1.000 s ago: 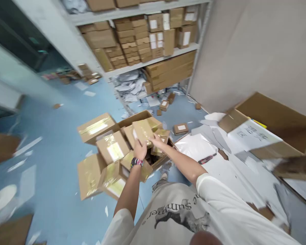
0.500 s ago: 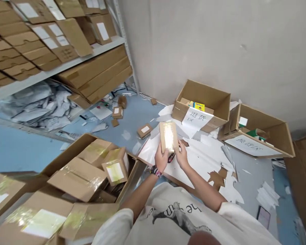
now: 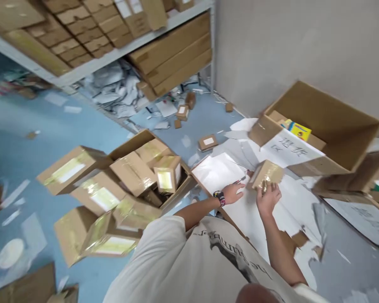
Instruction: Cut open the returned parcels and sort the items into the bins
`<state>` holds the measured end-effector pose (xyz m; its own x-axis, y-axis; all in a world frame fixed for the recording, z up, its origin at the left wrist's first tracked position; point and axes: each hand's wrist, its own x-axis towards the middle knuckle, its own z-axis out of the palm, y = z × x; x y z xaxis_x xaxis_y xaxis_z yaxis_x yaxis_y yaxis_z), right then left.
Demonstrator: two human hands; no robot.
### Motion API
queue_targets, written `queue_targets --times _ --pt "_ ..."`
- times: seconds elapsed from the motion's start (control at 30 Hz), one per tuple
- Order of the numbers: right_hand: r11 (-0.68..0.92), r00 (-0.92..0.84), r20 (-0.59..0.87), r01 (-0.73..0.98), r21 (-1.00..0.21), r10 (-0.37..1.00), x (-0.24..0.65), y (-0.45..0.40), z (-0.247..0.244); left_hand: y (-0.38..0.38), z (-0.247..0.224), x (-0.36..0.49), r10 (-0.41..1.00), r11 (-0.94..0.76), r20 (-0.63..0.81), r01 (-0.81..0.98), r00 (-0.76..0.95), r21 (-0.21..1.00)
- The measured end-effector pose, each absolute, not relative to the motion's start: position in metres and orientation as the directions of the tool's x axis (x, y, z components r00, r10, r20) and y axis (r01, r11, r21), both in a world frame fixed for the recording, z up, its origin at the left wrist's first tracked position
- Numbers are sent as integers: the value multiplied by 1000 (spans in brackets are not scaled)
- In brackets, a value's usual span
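Note:
A small taped cardboard box (image 3: 267, 173) is tilted over the white-covered work surface (image 3: 222, 170). My right hand (image 3: 268, 198) grips its near side, fingers on the shiny tape. To the left, my left hand (image 3: 233, 193) is apart from the box, thumb and fingers spread, with a dark wristband at the wrist. At its fingertips lies a small dark and reddish tool (image 3: 240, 182), too small and blurred to name; I cannot tell whether the hand touches it.
A large open carton (image 3: 306, 166) with a paper sign stands right of the surface, a yellow packet (image 3: 298, 130) inside. Another signed carton (image 3: 356, 219) is beyond. Several taped parcels (image 3: 132, 172) crowd a carton on my left. Shelving (image 3: 113, 54) holds boxes behind.
My left hand has let go of the small box and moved away from it, down onto the surface. My right hand has carried the box rightward and tilted it. The view has swung left.

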<state>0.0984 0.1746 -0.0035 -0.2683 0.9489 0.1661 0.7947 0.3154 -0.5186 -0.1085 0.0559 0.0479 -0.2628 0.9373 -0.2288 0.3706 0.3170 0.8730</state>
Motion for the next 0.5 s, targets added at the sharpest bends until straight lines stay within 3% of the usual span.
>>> queue_targets --times 0.07,0.13,0.23,0.3,0.37,0.4,0.5 --pt "448 -461 146 657 -607 875 45 161 0 13 54 -146 911 279 -86 450 -403 848" --pt "460 -648 59 470 -754 759 -38 133 6 -37 62 -196 801 312 67 511 -595 801" --pt "218 -813 -169 339 -915 557 -179 78 17 -107 64 -277 433 570 137 389 -891 724" --pt "-28 -783 -347 389 -921 517 -259 45 23 -139 59 -318 187 703 48 168 -981 691" --pt "-265 -719 -518 446 -855 463 -315 18 27 -157 53 -342 127 737 -62 52 -990 674" --pt "-304 -711 -549 457 -836 440 -333 8 29 -162 51 -347 147 739 -86 52 -985 671" --pt "-355 -730 -543 419 -836 416 -345 0 34 -157 60 -333 206 746 23 173 -978 643"
